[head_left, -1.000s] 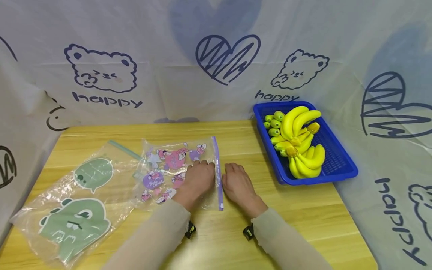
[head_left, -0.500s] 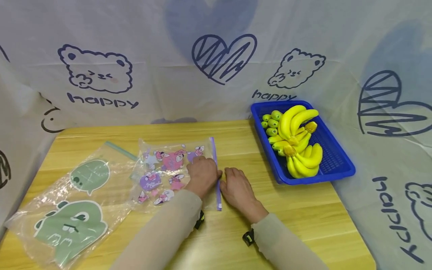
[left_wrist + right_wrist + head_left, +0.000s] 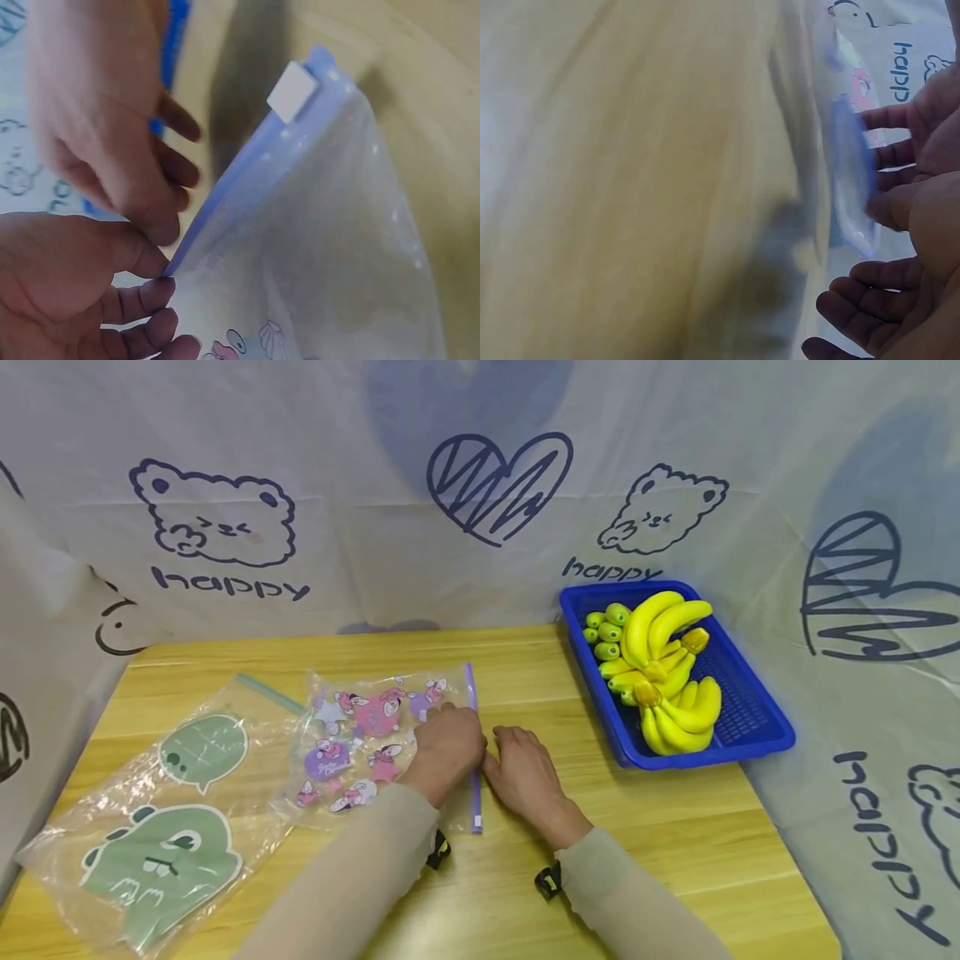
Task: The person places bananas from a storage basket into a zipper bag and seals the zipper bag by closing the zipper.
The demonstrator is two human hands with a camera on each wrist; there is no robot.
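left hand point(image 3: 445, 745) on pink-print zip bag point(image 3: 365, 739), fingers curled, pinching purple zip strip point(image 3: 472, 752) at mid-length. right hand point(image 3: 522, 771) just right of strip, thumb against it, fingers loosely bent; whether it grips strip, cannot tell. bag flat on wooden table point(image 3: 525, 677). green dinosaur bag point(image 3: 161, 827) left of pink bag, edges overlapping. blue basket point(image 3: 738, 710) with bananas point(image 3: 675, 672) well right of it.

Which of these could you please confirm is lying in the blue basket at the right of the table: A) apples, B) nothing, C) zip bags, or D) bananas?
D: bunches of yellow bananas fill the blue basket, some with green tips.
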